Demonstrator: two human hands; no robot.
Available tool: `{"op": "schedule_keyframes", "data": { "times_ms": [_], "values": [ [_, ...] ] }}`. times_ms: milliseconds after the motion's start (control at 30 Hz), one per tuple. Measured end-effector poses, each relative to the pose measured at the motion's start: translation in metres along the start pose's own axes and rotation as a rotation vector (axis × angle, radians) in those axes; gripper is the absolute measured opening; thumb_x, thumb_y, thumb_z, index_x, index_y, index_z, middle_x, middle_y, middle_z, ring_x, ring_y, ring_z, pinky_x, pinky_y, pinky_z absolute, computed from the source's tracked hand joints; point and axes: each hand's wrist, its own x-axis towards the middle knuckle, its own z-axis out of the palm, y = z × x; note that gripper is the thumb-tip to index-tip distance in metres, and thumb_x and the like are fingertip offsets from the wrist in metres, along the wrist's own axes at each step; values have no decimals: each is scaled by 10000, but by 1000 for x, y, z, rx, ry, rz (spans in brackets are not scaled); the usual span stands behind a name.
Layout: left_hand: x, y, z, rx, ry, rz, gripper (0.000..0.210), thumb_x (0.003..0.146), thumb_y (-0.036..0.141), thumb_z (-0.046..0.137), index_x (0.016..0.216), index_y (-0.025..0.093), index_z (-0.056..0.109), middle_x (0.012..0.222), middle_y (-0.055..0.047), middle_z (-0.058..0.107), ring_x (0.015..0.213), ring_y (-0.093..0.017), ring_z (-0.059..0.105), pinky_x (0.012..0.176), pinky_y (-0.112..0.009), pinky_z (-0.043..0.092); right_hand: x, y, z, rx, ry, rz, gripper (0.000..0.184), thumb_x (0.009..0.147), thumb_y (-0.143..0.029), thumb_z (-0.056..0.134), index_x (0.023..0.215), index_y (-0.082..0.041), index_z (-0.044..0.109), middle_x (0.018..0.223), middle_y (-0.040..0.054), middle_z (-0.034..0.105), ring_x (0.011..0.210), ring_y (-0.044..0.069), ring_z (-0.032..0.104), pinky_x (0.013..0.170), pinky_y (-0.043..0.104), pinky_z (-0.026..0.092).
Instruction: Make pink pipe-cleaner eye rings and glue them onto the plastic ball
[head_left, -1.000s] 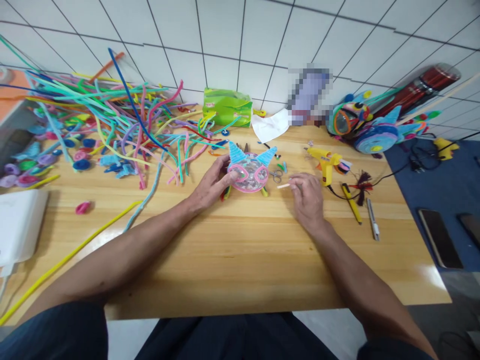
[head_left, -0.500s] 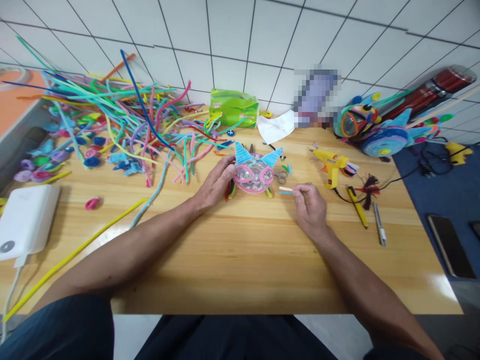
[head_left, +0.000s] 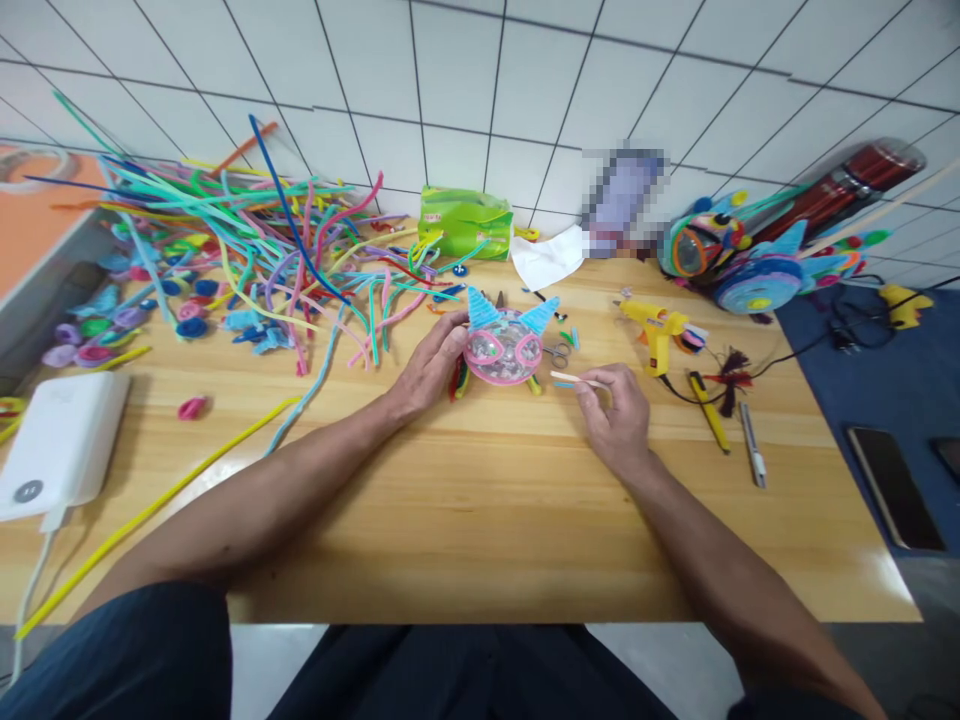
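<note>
A clear round craft figure (head_left: 504, 372) with pink-rimmed eyes, two light-blue pipe-cleaner ears and coloured legs stands on the table. My left hand (head_left: 429, 375) grips it from its left side, thumb resting near the rim. To the right, my right hand (head_left: 619, 415) is closed in a pinch on a thin pale stick (head_left: 565, 377), which juts out leftward from the fingertips. A short blue strip (head_left: 564, 385) shows just under the stick; whether it is held too, I cannot tell. Small scissors (head_left: 559, 354) lie right of the figure, partly hidden behind it.
Tangled pipe cleaners (head_left: 300, 250) spread over the back left. A yellow glue gun (head_left: 656, 335), a yellow cutter (head_left: 709, 412) and a grey pen-like tool (head_left: 753, 445) lie right. A green packet (head_left: 465, 222) is against the wall; a white power bank (head_left: 64, 440) sits left.
The pale stick sits differently in my right fingers, with more of it showing across the fingertips. My left hand still holds the figure, and the whole view has shifted slightly.
</note>
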Motion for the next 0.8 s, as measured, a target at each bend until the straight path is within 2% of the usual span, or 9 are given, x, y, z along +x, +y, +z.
{"op": "schedule_keyframes", "data": {
  "times_ms": [133, 233, 333, 400, 433, 500, 600, 700, 800],
  "values": [
    [0, -6, 2, -26, 14, -10, 554, 1137, 673, 470, 1435, 257, 683, 1471, -117, 731, 1413, -315, 672, 1282, -562, 485, 0, -1, 0, -8, 51, -45, 31, 1061, -262, 683, 1047, -280, 703, 936, 32, 759, 878, 241, 711, 797, 403, 574],
    [2, -8, 1, -61, 46, -22, 561, 1133, 682, 467, 1421, 246, 672, 1427, -125, 738, 1344, -300, 707, 1202, -535, 550, 1, -1, 1, -8, 82, -88, 40, 1066, -254, 677, 1048, -279, 703, 944, 30, 765, 889, 239, 716, 808, 402, 576],
    [4, 2, 0, 18, 226, 38, 523, 1123, 674, 505, 1320, 227, 693, 1282, -110, 767, 1141, -252, 746, 1013, -443, 616, 1, -3, 0, -28, 54, -77, 56, 1077, -282, 661, 1038, -283, 702, 940, 40, 766, 896, 249, 721, 813, 418, 586],
    [0, 18, 1, 143, 309, 170, 422, 1127, 611, 557, 1238, 235, 713, 1082, -65, 765, 969, -204, 723, 868, -366, 599, -1, -6, -2, -43, 8, -81, 62, 1073, -295, 658, 1035, -289, 707, 934, 50, 767, 900, 261, 726, 816, 440, 597],
    [-4, 28, 2, 222, 261, 247, 346, 1126, 554, 597, 1180, 238, 727, 963, -36, 746, 852, -177, 688, 791, -334, 571, -2, -8, -3, -44, -17, -102, 59, 1068, -291, 659, 1041, -291, 712, 933, 55, 769, 901, 267, 730, 816, 449, 603],
    [-14, 49, 10, 346, 65, 414, 220, 1123, 431, 644, 1090, 233, 733, 850, -6, 735, 707, -138, 645, 681, -289, 515, -6, -14, -4, -33, -66, -175, 67, 1056, -268, 663, 1059, -294, 725, 943, 65, 776, 904, 270, 735, 813, 457, 610],
    [-32, 73, 25, 614, -199, 607, 286, 1107, 476, 663, 1080, 200, 734, 883, -49, 779, 788, -177, 731, 693, -296, 528, -12, -24, -3, -8, -121, -292, 96, 1044, -237, 669, 1064, -298, 740, 958, 68, 781, 889, 257, 732, 802, 445, 608],
    [-42, 80, 34, 809, -343, 571, 375, 1159, 490, 551, 1061, 177, 735, 874, -55, 784, 782, -183, 753, 658, -294, 497, -16, -32, -2, -14, -135, -365, 100, 1037, -228, 677, 1045, -299, 747, 934, 63, 779, 843, 245, 728, 771, 435, 609],
    [-42, 76, 34, 825, -411, 549, 383, 1187, 442, 494, 1059, 172, 733, 887, -47, 796, 761, -173, 751, 628, -286, 461, -15, -37, 0, -35, -104, -379, 87, 1043, -247, 681, 1021, -294, 751, 910, 61, 780, 818, 243, 731, 741, 432, 613]
  ]
}}
